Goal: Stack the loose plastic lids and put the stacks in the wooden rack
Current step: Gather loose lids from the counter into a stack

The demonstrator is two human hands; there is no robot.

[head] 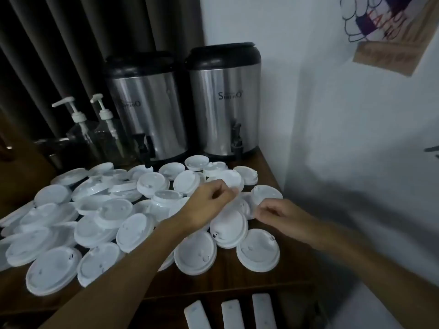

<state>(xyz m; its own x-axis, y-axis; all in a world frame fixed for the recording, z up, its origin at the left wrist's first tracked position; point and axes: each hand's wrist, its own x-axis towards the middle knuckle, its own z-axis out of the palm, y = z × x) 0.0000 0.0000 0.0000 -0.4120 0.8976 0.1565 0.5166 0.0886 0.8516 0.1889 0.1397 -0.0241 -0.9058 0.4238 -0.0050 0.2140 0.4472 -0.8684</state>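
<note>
Several loose white plastic lids (99, 224) lie scattered and overlapping across the dark wooden table (237, 279). My left hand (206, 203) reaches over the pile, with its fingertips pinched on the rim of a tilted white lid (243, 205) at the pile's right side. My right hand (278, 214) comes in from the right, and its curled fingers pinch the other edge of the same lid. Below the table's front edge, the wooden rack (280, 290) holds three rows of stacked lids (231, 313), seen edge-on.
Two steel drink dispensers with black tops (147, 115) (224, 103) stand at the back of the table, their taps facing the lids. Two clear pump bottles (80, 134) stand at the back left. A white wall (356, 138) closes the right side.
</note>
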